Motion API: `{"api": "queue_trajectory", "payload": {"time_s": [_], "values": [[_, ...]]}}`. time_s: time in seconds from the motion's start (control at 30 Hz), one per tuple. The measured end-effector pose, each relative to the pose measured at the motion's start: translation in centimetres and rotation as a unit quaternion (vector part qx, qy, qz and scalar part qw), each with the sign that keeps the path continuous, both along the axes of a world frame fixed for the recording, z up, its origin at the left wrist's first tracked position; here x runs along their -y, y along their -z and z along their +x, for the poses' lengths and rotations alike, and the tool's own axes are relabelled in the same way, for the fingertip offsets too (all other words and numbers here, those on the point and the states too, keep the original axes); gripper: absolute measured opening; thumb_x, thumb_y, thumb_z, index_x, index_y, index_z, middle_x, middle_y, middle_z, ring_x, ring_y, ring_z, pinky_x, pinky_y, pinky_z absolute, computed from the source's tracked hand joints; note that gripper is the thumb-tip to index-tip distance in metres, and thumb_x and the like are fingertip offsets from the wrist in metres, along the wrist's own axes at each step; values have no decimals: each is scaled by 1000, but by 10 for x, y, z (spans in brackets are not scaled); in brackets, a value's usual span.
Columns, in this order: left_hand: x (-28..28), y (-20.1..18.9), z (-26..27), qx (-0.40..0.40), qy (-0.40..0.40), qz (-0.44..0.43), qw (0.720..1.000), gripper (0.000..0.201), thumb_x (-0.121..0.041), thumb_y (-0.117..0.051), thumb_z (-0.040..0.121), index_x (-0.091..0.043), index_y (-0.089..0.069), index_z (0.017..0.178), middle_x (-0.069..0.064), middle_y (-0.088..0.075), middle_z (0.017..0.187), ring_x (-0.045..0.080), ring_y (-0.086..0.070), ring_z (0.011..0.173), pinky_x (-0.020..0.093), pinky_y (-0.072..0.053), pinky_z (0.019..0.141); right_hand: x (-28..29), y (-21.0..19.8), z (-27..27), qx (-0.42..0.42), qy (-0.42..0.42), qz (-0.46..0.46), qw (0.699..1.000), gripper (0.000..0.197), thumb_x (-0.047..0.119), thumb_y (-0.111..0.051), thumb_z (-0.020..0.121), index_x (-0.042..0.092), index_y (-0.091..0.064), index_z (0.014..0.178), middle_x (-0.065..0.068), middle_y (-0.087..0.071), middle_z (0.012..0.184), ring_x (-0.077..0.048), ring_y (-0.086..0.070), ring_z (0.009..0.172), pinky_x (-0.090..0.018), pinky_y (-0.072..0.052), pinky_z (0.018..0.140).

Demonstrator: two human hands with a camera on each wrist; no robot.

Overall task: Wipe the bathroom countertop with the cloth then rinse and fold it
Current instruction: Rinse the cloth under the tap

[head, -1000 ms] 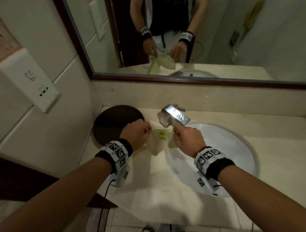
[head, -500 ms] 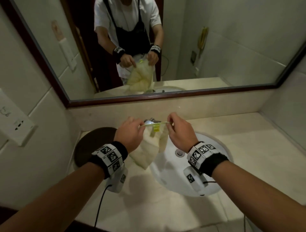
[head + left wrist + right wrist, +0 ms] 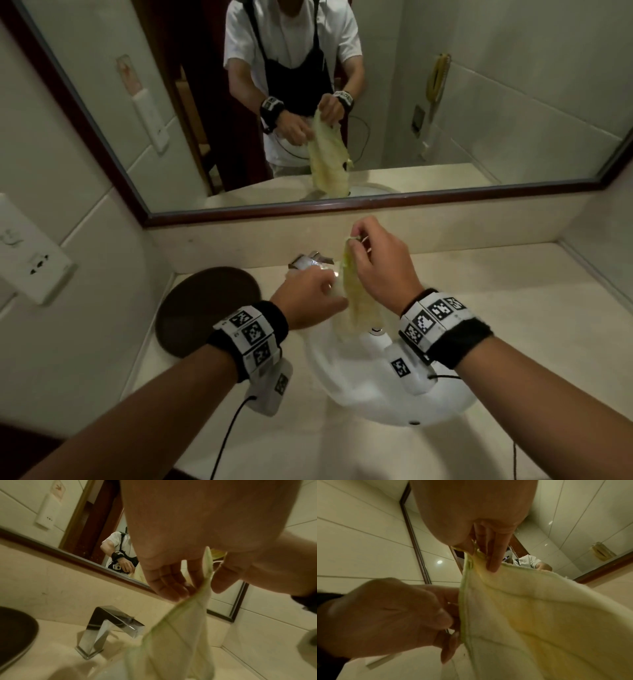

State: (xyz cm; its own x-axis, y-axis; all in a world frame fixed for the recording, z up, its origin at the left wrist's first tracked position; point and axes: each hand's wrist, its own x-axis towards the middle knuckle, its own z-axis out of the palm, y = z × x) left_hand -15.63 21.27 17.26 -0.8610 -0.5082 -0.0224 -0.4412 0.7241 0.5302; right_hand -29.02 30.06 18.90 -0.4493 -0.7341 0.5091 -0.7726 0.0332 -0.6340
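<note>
Head view shows no brand or readable wording anywhere; the only markings are the black-and-white square tag patterns on both wrist bands, and the small pictogram on the white wall socket plate [image 3: 32,251] is too blurred to read. The right hand [image 3: 380,263] is raised above the basin and pinches the top corner of the pale yellow-green terry cloth [image 3: 356,301] between thumb and curled fingers [image 3: 491,555], so the cloth hangs down lengthwise. The left hand [image 3: 305,298] sits lower and to the left, its thumb and fingertips [image 3: 448,637] closed narrowly on the cloth's green-stitched side edge, partway down. The cloth's lower end dangles over the white oval sink basin [image 3: 346,380], just in front of the angular chrome faucet [image 3: 109,627]; whether it touches the basin cannot be told. A round dark brown tray [image 3: 202,308] lies on the beige stone countertop [image 3: 507,318] left of the faucet, close to the side wall. To the right of the basin the countertop runs bare to the corner. A dark wooden-framed mirror [image 3: 376,202] sits above the low backsplash behind the hands.
</note>
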Motion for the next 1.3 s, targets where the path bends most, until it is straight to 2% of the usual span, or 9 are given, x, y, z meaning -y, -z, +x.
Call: {"api": "queue_trajectory", "payload": {"time_s": [0.07,0.17,0.3,0.47,0.6,0.77,0.97,1.17,1.3], "values": [[-6,-1,-5,18,30,81,996,5,-19,-61,87,-23,-62,86,-7,-56,81,16,-53,77,25,-41,68,3,1,-8,23,-4,-5,1000,8,14,-52,93,20,-49,88,2,-57,74,-19,-54,66,-37,-46,64],[-6,2,-19,15,23,133,991,33,-9,-54,91,-22,-65,119,-8,-62,96,8,-58,88,19,-47,81,5,2,-25,67,-19,-12,998,13,11,-51,93,20,-48,84,-1,-57,72,-19,-56,65,-34,-46,60],[-2,22,-37,-47,-63,124,989,48,-27,-71,85,-25,-50,129,-4,-54,114,14,-58,96,20,-49,82,8,4,-44,140,-61,-46,987,19,5,-56,87,22,-49,82,2,-57,71,-22,-58,63,-49,-53,62],[-7,46,-62,-128,-206,156,957,71,-37,-78,78,-25,-34,131,-9,-55,109,17,-62,97,32,-53,82,8,5,-65,260,-147,-59,953,22,4,-57,84,24,-51,78,-21,-55,70,-37,-51,59,-52,-50,57],[-9,54,-71,-76,-195,76,975,26,-48,-58,91,-37,-57,114,-15,-62,93,10,-63,87,20,-45,70,10,6,-84,337,-229,-39,912,11,5,-55,75,15,-52,76,-13,-53,71,-24,-52,63,-36,-48,57],[-22,76,-76,-13,-199,98,975,22,-45,-56,92,-33,-63,109,-9,-66,100,14,-61,91,29,-48,80,37,35,-123,377,-211,55,900,12,6,-47,66,12,-56,62,-10,-57,65,-22,-54,59,-30,-46,53],[-32,100,-66,51,-223,90,969,22,-43,-56,89,-24,-65,97,-4,-65,90,17,-60,83,31,-49,75,87,104,-143,159,-146,300,929,18,25,-47,93,16,-63,90,-5,-65,85,-27,-61,80,-38,-50,72],[-26,125,-60,104,-279,121,947,30,-45,-60,84,-15,-61,85,2,-66,86,23,-61,83,34,-51,76,124,134,-122,60,-201,384,899,30,39,-40,97,24,-57,77,2,-55,68,-21,-54,64,-29,-35,58],[-21,135,-64,125,-281,113,945,32,-41,-61,85,-12,-51,76,7,-61,81,26,-56,78,32,-43,66,149,151,-122,10,-174,398,901,43,37,-36,98,13,-65,78,-4,-60,67,-23,-58,62,-29,-43,57]]}}
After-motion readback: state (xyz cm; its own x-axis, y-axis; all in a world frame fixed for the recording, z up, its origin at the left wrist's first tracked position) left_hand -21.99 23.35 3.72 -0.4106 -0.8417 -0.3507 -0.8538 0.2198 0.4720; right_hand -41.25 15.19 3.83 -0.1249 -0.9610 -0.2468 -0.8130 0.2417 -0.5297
